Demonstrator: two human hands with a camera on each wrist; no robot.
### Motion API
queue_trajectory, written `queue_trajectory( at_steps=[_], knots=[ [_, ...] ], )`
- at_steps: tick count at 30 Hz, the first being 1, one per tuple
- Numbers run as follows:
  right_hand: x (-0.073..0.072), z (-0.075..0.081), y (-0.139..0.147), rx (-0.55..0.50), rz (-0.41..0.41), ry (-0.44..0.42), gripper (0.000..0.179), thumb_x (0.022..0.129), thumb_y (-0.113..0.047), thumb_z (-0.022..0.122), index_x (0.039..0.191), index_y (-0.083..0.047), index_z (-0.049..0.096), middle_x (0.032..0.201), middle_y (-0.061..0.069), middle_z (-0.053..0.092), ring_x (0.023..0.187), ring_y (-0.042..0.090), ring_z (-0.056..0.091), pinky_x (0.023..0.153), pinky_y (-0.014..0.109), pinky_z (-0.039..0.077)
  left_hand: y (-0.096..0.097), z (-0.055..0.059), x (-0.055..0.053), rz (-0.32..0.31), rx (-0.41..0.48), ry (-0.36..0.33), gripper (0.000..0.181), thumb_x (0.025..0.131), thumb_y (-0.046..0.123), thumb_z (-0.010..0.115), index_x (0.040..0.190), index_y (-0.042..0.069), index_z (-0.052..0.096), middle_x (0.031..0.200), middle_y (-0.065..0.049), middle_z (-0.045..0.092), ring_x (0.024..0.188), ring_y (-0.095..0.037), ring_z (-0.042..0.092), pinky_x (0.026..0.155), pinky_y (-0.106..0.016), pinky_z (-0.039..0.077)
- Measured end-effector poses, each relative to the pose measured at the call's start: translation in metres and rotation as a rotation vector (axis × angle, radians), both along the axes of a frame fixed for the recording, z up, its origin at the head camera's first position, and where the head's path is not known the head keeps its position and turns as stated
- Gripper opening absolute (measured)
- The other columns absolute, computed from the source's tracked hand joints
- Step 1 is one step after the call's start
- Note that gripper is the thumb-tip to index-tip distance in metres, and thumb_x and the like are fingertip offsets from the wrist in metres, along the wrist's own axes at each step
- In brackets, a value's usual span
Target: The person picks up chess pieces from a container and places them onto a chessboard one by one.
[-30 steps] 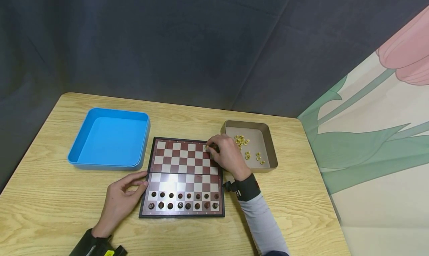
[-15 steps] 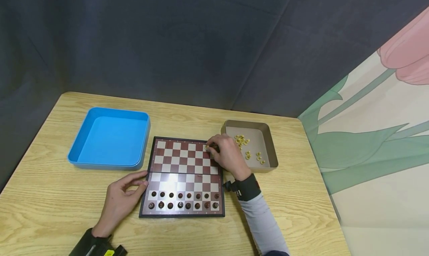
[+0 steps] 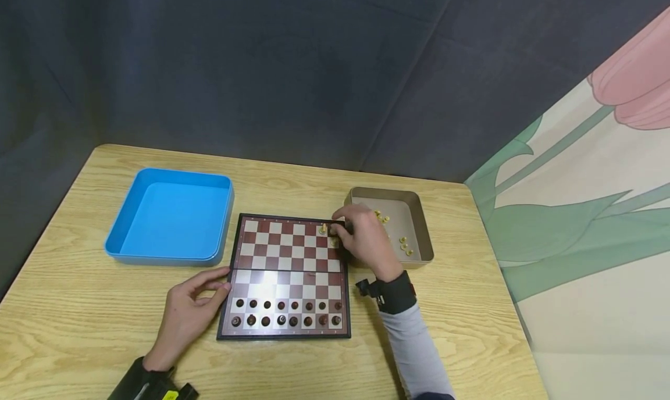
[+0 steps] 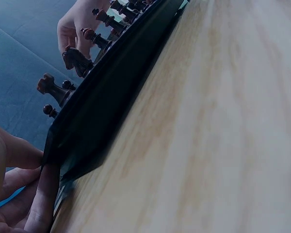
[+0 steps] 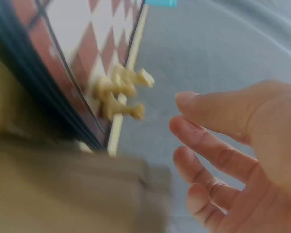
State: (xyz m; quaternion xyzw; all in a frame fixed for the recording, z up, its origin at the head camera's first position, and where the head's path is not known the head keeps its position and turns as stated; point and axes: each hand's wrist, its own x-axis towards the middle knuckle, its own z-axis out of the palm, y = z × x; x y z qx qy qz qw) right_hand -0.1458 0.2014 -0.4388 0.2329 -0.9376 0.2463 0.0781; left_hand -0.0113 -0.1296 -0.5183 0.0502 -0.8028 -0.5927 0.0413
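A folding magnetic chessboard (image 3: 285, 254) lies on the table, with dark chess pieces (image 3: 266, 321) in two rows along its near side. My left hand (image 3: 188, 315) rests at the board's left edge, fingertips touching the rim; the left wrist view shows the fingers (image 4: 24, 150) against the board's corner. Over the far right corner is my right hand (image 3: 366, 237), fingers parted. In the right wrist view its thumb (image 5: 218, 109) and fingers stand apart, holding nothing. A few pale yellow chess pieces (image 5: 119, 94) stand upright on that corner, clear of the fingertips.
A brown-grey box (image 3: 426, 252) with more yellow chess pieces (image 3: 405, 246) stands right of the board, partly behind my right hand. To the left is a blue tray (image 3: 175, 222). Dark cloth (image 3: 262, 68) hangs behind the table.
My right hand has drawn back to the right, its fingers now parted, uncovering yellow pieces at the far right corner. The left hand stays at the board's edge.
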Motion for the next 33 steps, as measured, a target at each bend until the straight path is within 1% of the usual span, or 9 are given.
queue_trajectory(
  at_steps=[2, 5, 7, 11, 13, 17, 20, 28, 33],
  knots=[
    [0.0, 0.003, 0.006, -0.007, -0.006, 0.011, 0.015, 0.093, -0.01, 0.074, 0.107, -0.004, 0.077, 0.104, 0.011, 0.074, 0.092, 0.03, 0.068, 0.077, 0.042, 0.058, 0.0, 0.0, 0.0, 0.0, -0.004, -0.005, 0.034, 0.09, 0.006, 0.077, 0.123, 0.0, 0.074, 0.113, -0.021, 0.075, 0.089, -0.017, 0.076, 0.067, -0.019, 0.062],
    [-0.001, 0.006, 0.017, -0.006, -0.022, 0.027, 0.016, 0.093, -0.008, 0.073, 0.107, -0.002, 0.077, 0.106, 0.011, 0.075, 0.094, 0.03, 0.069, 0.08, 0.041, 0.06, 0.0, 0.001, 0.001, -0.002, -0.004, -0.014, 0.035, 0.09, 0.006, 0.077, 0.124, 0.0, 0.074, 0.118, -0.022, 0.074, 0.089, -0.016, 0.075, 0.068, -0.019, 0.062],
    [-0.002, 0.007, 0.025, -0.01, -0.03, 0.039, 0.016, 0.092, -0.006, 0.073, 0.107, 0.0, 0.077, 0.105, 0.013, 0.075, 0.09, 0.031, 0.069, 0.077, 0.041, 0.059, 0.0, 0.001, 0.002, -0.004, 0.002, -0.015, 0.035, 0.09, 0.006, 0.077, 0.124, -0.001, 0.074, 0.119, -0.022, 0.073, 0.089, -0.017, 0.076, 0.068, -0.02, 0.062],
    [-0.005, 0.011, 0.041, -0.001, -0.053, 0.066, 0.014, 0.091, -0.003, 0.074, 0.103, 0.0, 0.078, 0.1, 0.014, 0.077, 0.083, 0.03, 0.069, 0.071, 0.04, 0.058, 0.0, 0.001, 0.002, -0.005, 0.011, -0.006, 0.035, 0.089, 0.005, 0.077, 0.123, -0.001, 0.074, 0.115, -0.022, 0.074, 0.089, -0.019, 0.076, 0.067, -0.02, 0.063],
    [-0.006, 0.013, 0.048, 0.016, -0.085, 0.061, 0.013, 0.09, -0.003, 0.075, 0.102, -0.001, 0.079, 0.097, 0.012, 0.077, 0.081, 0.028, 0.068, 0.067, 0.039, 0.057, 0.0, 0.001, 0.001, -0.004, 0.01, 0.001, 0.034, 0.089, 0.005, 0.078, 0.123, -0.001, 0.074, 0.113, -0.022, 0.075, 0.089, -0.019, 0.077, 0.067, -0.02, 0.062],
    [-0.005, 0.015, 0.058, 0.042, -0.159, 0.008, 0.013, 0.09, -0.002, 0.073, 0.102, -0.002, 0.079, 0.099, 0.012, 0.075, 0.084, 0.027, 0.067, 0.064, 0.039, 0.057, 0.0, 0.001, 0.001, -0.004, 0.01, 0.006, 0.034, 0.089, 0.005, 0.077, 0.123, -0.001, 0.074, 0.111, -0.022, 0.075, 0.089, -0.019, 0.077, 0.067, -0.02, 0.063],
    [-0.005, 0.013, 0.064, 0.067, -0.192, -0.031, 0.013, 0.091, -0.003, 0.073, 0.102, -0.001, 0.079, 0.102, 0.013, 0.073, 0.086, 0.028, 0.067, 0.065, 0.041, 0.058, 0.0, 0.001, 0.0, -0.004, 0.008, 0.007, 0.034, 0.089, 0.005, 0.077, 0.123, -0.001, 0.074, 0.11, -0.022, 0.075, 0.088, -0.019, 0.077, 0.067, -0.02, 0.062],
    [-0.006, 0.009, 0.071, 0.129, -0.242, -0.118, 0.01, 0.089, -0.005, 0.075, 0.098, -0.002, 0.078, 0.097, 0.012, 0.072, 0.086, 0.027, 0.066, 0.062, 0.04, 0.058, -0.001, 0.0, 0.0, -0.002, 0.008, 0.015, 0.035, 0.089, 0.005, 0.078, 0.123, 0.0, 0.074, 0.11, -0.021, 0.076, 0.088, -0.017, 0.076, 0.066, -0.02, 0.063],
    [-0.006, 0.005, 0.072, 0.164, -0.245, -0.166, 0.008, 0.088, -0.003, 0.076, 0.095, -0.002, 0.08, 0.09, 0.01, 0.075, 0.078, 0.025, 0.068, 0.058, 0.038, 0.057, 0.0, -0.001, 0.0, -0.003, 0.019, 0.002, 0.035, 0.089, 0.005, 0.078, 0.124, 0.0, 0.074, 0.106, -0.021, 0.076, 0.087, -0.012, 0.075, 0.066, -0.02, 0.063]
  ],
)
